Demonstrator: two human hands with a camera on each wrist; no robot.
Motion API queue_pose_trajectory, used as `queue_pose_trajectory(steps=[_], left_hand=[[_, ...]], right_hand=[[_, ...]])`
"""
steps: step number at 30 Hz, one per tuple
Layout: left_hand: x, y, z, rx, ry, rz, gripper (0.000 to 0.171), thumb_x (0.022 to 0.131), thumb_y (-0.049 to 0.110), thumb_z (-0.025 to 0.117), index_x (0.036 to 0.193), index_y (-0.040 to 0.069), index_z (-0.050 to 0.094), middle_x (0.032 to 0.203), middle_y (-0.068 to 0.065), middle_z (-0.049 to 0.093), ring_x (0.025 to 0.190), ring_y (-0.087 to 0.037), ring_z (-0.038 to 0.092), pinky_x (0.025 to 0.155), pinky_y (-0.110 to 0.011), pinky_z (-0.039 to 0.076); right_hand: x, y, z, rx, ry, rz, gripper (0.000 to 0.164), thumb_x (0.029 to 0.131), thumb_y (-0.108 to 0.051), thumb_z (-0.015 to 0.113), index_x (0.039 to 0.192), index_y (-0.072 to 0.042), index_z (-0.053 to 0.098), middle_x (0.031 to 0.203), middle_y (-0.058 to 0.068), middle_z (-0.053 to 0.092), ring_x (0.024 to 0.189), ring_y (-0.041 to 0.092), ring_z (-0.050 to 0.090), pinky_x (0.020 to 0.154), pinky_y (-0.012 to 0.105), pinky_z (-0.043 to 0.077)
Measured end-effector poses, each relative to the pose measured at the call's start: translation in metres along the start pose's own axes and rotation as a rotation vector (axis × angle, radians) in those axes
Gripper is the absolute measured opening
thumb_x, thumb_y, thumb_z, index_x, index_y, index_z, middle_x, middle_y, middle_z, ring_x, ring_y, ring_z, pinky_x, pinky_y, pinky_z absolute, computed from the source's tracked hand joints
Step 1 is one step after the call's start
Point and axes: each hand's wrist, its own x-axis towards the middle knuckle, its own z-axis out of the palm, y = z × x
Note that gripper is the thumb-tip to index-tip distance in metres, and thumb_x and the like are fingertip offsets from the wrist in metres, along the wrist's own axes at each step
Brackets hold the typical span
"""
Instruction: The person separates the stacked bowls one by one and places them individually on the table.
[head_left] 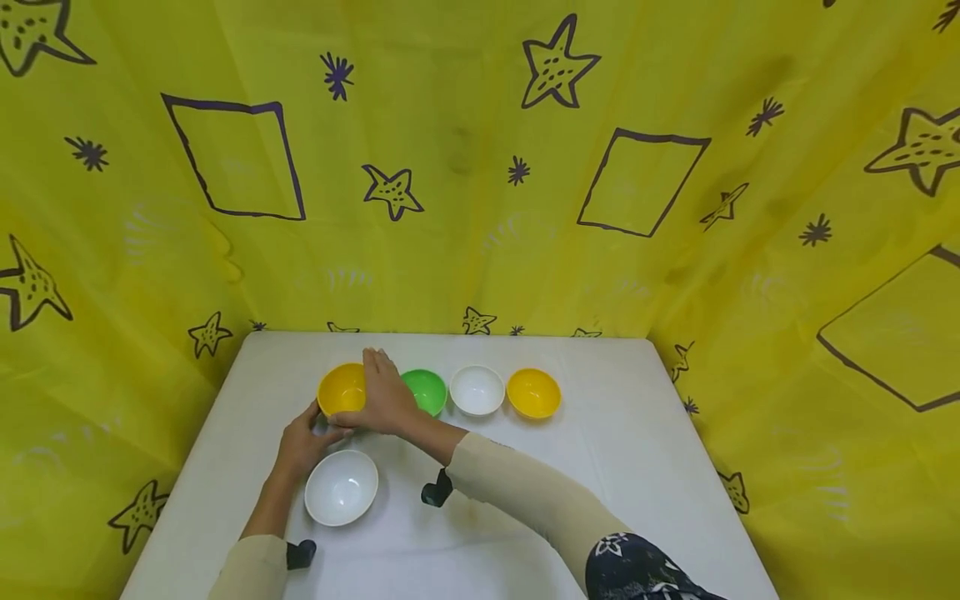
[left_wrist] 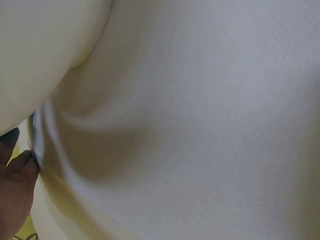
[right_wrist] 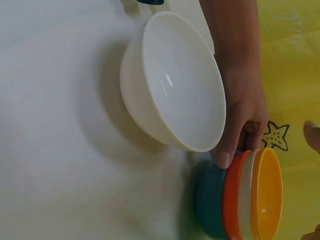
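Stack [right_wrist: 240,197] of bowls, yellow one on top, is sitting toward the table's [head_left: 600,500] far-left part, and I'm judging it could tip or slide apart if squeezed unevenly, knocking the white bowl [head_left: 341,487] beside it. My left hand [head_left: 303,442] is curling its fingers against the stack's base; my right hand [head_left: 386,396] is cupping its other side.

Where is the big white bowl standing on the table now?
In the head view the big white bowl stands on the table near its left front, just before the left hand and the stack of bowls.
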Motion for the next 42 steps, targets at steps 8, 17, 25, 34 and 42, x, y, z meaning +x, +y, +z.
queue_pose_trajectory(steps=[8, 17, 25, 34, 42], left_hand=[[-0.001, -0.002, 0.001, 0.004, -0.009, -0.002, 0.097, 0.091, 0.034, 0.084, 0.162, -0.004, 0.031, 0.161, -0.033, 0.035, 0.148, -0.054, 0.032, 0.121, -0.066, 0.024], [0.001, 0.001, -0.001, 0.010, -0.026, -0.022, 0.096, 0.093, 0.037, 0.083, 0.163, -0.002, 0.029, 0.162, -0.031, 0.034, 0.150, -0.053, 0.030, 0.122, -0.065, 0.024], [0.001, 0.000, 0.000, 0.012, -0.023, -0.031, 0.094, 0.092, 0.032, 0.084, 0.162, -0.001, 0.032, 0.161, -0.031, 0.036, 0.150, -0.051, 0.031, 0.123, -0.063, 0.023], [0.000, 0.001, -0.001, 0.009, -0.023, -0.037, 0.093, 0.093, 0.034, 0.082, 0.163, -0.001, 0.031, 0.160, -0.032, 0.036, 0.149, -0.052, 0.031, 0.123, -0.062, 0.023], [0.001, -0.001, -0.002, 0.011, -0.026, -0.033, 0.097, 0.091, 0.035, 0.085, 0.164, 0.001, 0.030, 0.162, -0.031, 0.035, 0.150, -0.051, 0.030, 0.124, -0.062, 0.022]], right_hand=[[0.010, -0.002, 0.009, -0.071, -0.109, 0.052, 0.113, 0.082, -0.061, 0.084, 0.161, 0.000, 0.031, 0.162, 0.014, 0.042, 0.152, 0.026, 0.037, 0.115, 0.034, 0.044], [0.018, 0.003, 0.019, -0.154, -0.125, 0.085, 0.122, 0.076, -0.069, 0.085, 0.163, -0.002, 0.029, 0.164, 0.012, 0.039, 0.152, 0.024, 0.036, 0.118, 0.031, 0.040], [0.025, 0.010, 0.019, -0.138, -0.157, 0.150, 0.118, 0.076, -0.068, 0.085, 0.161, -0.003, 0.034, 0.160, 0.010, 0.045, 0.150, 0.022, 0.039, 0.115, 0.030, 0.043], [0.027, 0.012, 0.023, -0.123, -0.174, 0.127, 0.119, 0.074, -0.065, 0.088, 0.160, -0.004, 0.035, 0.156, 0.010, 0.049, 0.144, 0.022, 0.046, 0.111, 0.032, 0.048], [0.025, 0.013, 0.021, -0.051, -0.132, 0.107, 0.108, 0.073, -0.061, 0.090, 0.153, -0.005, 0.044, 0.131, 0.006, 0.059, 0.112, 0.016, 0.059, 0.092, 0.025, 0.055]])
